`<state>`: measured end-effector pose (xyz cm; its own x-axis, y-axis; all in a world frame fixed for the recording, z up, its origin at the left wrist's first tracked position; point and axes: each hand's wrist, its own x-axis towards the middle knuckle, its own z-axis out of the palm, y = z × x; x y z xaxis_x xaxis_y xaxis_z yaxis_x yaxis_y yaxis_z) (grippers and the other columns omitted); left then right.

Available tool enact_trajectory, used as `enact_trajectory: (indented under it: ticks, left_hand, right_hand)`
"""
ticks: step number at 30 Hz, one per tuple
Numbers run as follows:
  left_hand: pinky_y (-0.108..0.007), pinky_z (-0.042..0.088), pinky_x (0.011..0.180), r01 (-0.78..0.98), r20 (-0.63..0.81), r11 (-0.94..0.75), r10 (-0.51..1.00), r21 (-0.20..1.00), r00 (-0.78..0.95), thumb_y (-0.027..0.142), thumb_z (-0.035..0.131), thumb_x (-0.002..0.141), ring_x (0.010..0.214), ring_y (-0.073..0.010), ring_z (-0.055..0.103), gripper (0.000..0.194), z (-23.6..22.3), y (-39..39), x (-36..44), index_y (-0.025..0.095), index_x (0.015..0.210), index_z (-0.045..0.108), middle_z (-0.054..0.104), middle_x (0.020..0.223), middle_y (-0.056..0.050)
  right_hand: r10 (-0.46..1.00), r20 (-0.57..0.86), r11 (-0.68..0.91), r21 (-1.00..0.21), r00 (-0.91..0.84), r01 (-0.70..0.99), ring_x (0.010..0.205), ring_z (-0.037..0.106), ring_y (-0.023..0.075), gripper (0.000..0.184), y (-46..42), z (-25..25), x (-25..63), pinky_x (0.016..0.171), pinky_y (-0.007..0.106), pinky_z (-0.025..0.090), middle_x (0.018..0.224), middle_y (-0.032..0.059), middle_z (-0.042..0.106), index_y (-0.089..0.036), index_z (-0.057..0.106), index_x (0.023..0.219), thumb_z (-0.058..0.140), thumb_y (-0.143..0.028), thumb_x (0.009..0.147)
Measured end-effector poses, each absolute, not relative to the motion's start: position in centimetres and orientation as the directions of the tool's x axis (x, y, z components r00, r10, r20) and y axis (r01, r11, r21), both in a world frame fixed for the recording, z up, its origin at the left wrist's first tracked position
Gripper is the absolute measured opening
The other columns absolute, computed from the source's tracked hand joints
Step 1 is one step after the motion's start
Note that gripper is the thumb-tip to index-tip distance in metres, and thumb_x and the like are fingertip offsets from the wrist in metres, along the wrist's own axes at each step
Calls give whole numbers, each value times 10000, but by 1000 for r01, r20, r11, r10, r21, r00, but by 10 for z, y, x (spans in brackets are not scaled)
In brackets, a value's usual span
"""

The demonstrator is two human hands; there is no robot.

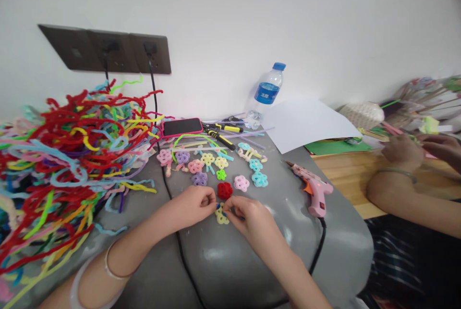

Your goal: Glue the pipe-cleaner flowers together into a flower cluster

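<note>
My left hand (pixel 190 207) and my right hand (pixel 252 217) meet at the front of the grey table, each closed in a pinch. A short dark blue piece, apparently pipe cleaner, shows at the fingertips of both. Right under them is a pale yellow pipe-cleaner flower (pixel 222 218), partly covered by the fingers. Just beyond it lies a red flower (pixel 225 190), with a pink flower (pixel 241 183) to its right and a purple flower (pixel 199 179) to its left. Several more small flowers, among them a light blue flower (pixel 260 179), lie farther back.
A tangled heap of pipe cleaners (pixel 72 155) covers the left side. A pink glue gun (pixel 313 189) lies right, its cord trailing off the front. Behind are a phone (pixel 182 128), pliers (pixel 221 140), a water bottle (pixel 268 90) and white paper (pixel 306 121). Another person's hands (pixel 403 153) work at right.
</note>
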<state>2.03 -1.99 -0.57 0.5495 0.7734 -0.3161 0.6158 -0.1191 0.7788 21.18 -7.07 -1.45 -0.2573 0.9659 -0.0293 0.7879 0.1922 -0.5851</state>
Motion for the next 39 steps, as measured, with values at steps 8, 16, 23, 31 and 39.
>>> enact_trajectory:
  ticks: [8, 16, 23, 31, 39]
  left_hand:
    - [-237, 278, 542, 618, -317, -125, 770, 776, 554, 268, 518, 808, 566, -118, 436, 127, -6, -21, 21, 191, 715, 557, 455, 570, 60]
    - [-237, 279, 542, 625, -310, -145, 769, 767, 559, 252, 522, 802, 561, -114, 435, 115, -7, -21, 22, 190, 711, 556, 464, 568, 62]
    - [-239, 281, 538, 629, -324, -143, 758, 764, 566, 258, 527, 812, 566, -116, 444, 119, -3, -22, 22, 187, 734, 583, 476, 579, 59]
    - [-238, 291, 543, 621, -310, -153, 761, 768, 570, 271, 527, 812, 566, -116, 451, 133, -6, -22, 22, 185, 734, 591, 485, 579, 56]
    - [-240, 293, 545, 629, -320, -152, 757, 762, 570, 275, 518, 813, 567, -118, 453, 136, -3, -22, 22, 186, 735, 587, 497, 583, 54]
  right_hand:
    - [965, -117, 117, -607, -234, 786, 567, 452, 122, 128, -67, -12, 211, 574, 222, 274, 632, -35, 556, -201, 701, 816, 624, -99, 825]
    - [969, -153, 47, -658, -194, 752, 585, 448, 125, 104, -68, -16, 212, 572, 217, 276, 619, -41, 504, -199, 690, 799, 604, -144, 823]
    - [977, -105, 65, -684, -186, 726, 556, 429, 122, 107, -70, -20, 212, 546, 214, 271, 589, -50, 444, -199, 674, 783, 576, -172, 816]
    - [985, -68, 78, -652, -161, 754, 530, 433, 123, 118, -73, -17, 207, 535, 216, 273, 570, -45, 473, -202, 677, 765, 572, -163, 803]
    - [987, -78, 66, -613, -143, 787, 513, 439, 119, 121, -74, -15, 204, 524, 213, 260, 570, -46, 504, -206, 676, 767, 576, -145, 795]
